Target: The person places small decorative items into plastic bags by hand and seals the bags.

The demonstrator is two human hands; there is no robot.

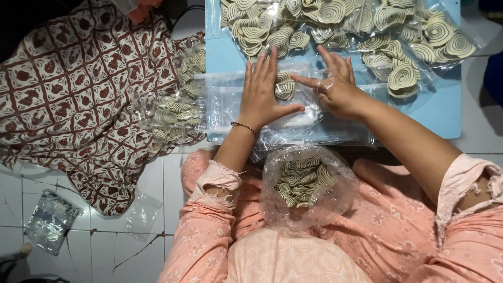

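Head view: I note the left hand (260,94) flat, fingers spread, and the right hand (335,86) pressing a clear bag (262,107) holding a few spiral crackers (284,85) on the blue surface (440,112). Filled bags (335,21) lie beyond; an open bag of crackers (304,181) sits in the lap.

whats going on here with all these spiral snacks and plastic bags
A person seated on the tiled floor presses both hands, left hand and right hand, flat on a clear plastic bag with a few spiral crackers on a light blue table. An open bag of crackers sits in their lap; filled bags lie beyond.
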